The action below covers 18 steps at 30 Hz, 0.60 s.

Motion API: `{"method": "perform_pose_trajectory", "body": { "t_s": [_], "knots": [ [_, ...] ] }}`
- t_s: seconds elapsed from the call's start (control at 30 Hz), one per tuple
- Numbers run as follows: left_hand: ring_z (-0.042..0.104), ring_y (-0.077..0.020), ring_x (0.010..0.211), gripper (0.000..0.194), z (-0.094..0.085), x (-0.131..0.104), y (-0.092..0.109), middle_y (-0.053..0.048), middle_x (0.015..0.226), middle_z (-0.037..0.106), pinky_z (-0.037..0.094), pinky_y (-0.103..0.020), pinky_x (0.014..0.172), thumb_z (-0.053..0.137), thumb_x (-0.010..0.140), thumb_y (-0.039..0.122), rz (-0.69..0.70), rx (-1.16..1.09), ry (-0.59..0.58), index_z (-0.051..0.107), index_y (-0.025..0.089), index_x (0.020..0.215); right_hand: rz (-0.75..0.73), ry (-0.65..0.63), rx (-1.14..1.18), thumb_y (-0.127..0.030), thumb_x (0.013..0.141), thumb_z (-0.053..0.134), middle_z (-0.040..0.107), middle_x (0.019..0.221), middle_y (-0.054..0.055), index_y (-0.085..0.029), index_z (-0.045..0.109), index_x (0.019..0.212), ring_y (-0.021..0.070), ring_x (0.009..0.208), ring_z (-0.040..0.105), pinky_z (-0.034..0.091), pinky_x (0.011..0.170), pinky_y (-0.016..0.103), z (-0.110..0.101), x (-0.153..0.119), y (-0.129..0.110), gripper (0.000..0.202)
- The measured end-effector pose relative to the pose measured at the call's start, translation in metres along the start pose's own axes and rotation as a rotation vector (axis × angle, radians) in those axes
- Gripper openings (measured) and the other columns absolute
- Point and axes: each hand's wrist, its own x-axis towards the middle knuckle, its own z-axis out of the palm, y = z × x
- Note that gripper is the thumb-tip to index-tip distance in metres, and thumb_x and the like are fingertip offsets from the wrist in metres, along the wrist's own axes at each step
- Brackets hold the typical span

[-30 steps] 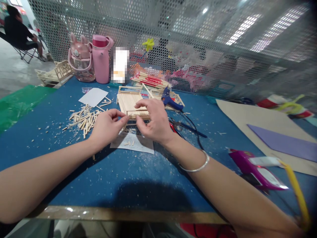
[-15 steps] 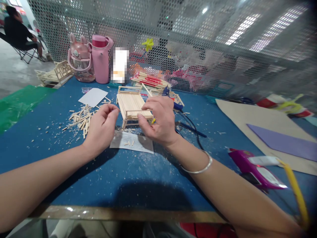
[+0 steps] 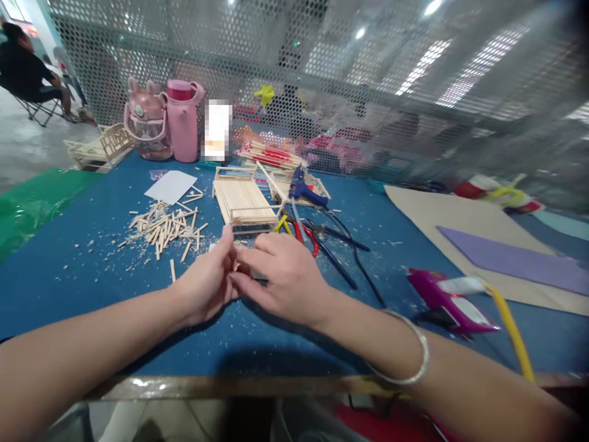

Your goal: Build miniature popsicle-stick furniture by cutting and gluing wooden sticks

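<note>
A small bed-like frame [image 3: 246, 199] made of thin wooden sticks stands on the blue table, its slatted top facing up. Just in front of it, my left hand [image 3: 209, 276] and my right hand [image 3: 285, 276] meet with their fingertips touching. Both are closed in a pinch; whatever lies between the fingers is hidden. The paper strip under them is almost wholly covered. To the left lies a heap of short cut sticks [image 3: 172, 228] with shavings. A blue glue gun [image 3: 307, 189] and pliers with red handles [image 3: 310, 236] are beyond my right hand.
A pink bottle [image 3: 182, 126] and a clear-bodied pink bottle [image 3: 148, 126] stand at the back left, by a perforated metal screen [image 3: 368, 80]. Dark cables run on the right. A magenta device [image 3: 451, 304] and a purple sheet [image 3: 510, 258] lie farther right. A person [image 3: 27, 67] sits at far left.
My right hand has left the stick frame and come down towards me. My left hand has moved right and nearer, so the two now meet. The pliers have come into sight.
</note>
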Motion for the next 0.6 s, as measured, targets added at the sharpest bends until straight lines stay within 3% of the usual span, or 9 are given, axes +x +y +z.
{"method": "perform_pose_trajectory", "body": {
  "t_s": [0.2,0.33,0.5,0.57,0.6],
  "knots": [
    [0.059,-0.0115,0.054,0.056,0.005,-0.003,0.009,-0.007,0.065,0.062,0.051,-0.022,0.057,0.021,0.093,0.053,0.053,-0.085,0.073,0.057,0.011,0.088,0.19,0.095,-0.023,-0.028,0.087,0.05,0.052,0.075,0.005,-0.015,0.064,0.082,0.0172,0.072,0.044,0.036,0.065,0.03,0.016,-0.01,0.003,0.02],
    [0.063,-0.0125,0.058,0.054,0.004,-0.005,0.011,-0.008,0.07,0.064,0.052,-0.022,0.059,0.022,0.092,0.056,0.089,-0.064,0.096,0.052,0.012,0.101,0.111,0.158,-0.069,-0.029,0.09,0.049,0.051,0.07,0.003,-0.019,0.068,0.078,0.0161,0.069,0.042,0.034,0.063,0.029,0.017,-0.01,0.007,0.025],
    [0.064,-0.0145,0.063,0.056,0.004,-0.006,0.009,-0.01,0.076,0.067,0.053,-0.025,0.061,0.023,0.09,0.06,0.103,-0.015,0.033,0.05,0.014,0.107,-0.032,0.204,-0.09,-0.026,0.09,0.048,0.06,0.072,0.003,-0.02,0.067,0.081,0.0158,0.072,0.048,0.036,0.068,0.031,0.012,-0.012,0.01,0.022],
    [0.066,-0.0163,0.068,0.048,0.001,-0.005,0.01,-0.009,0.079,0.068,0.053,-0.028,0.065,0.034,0.089,0.056,0.188,0.085,0.042,0.052,0.016,0.107,-0.007,0.217,-0.068,-0.024,0.09,0.048,0.063,0.074,0.003,-0.02,0.064,0.081,0.016,0.074,0.051,0.037,0.072,0.033,0.008,-0.013,0.014,0.019],
    [0.066,-0.0164,0.071,0.039,-0.001,-0.004,0.011,-0.007,0.08,0.069,0.053,-0.028,0.066,0.043,0.087,0.051,0.293,0.174,0.082,0.053,0.017,0.105,0.05,0.243,-0.038,-0.023,0.09,0.047,0.063,0.075,0.003,-0.02,0.062,0.081,0.0157,0.074,0.052,0.038,0.073,0.033,0.007,-0.014,0.017,0.018]
  ]
}}
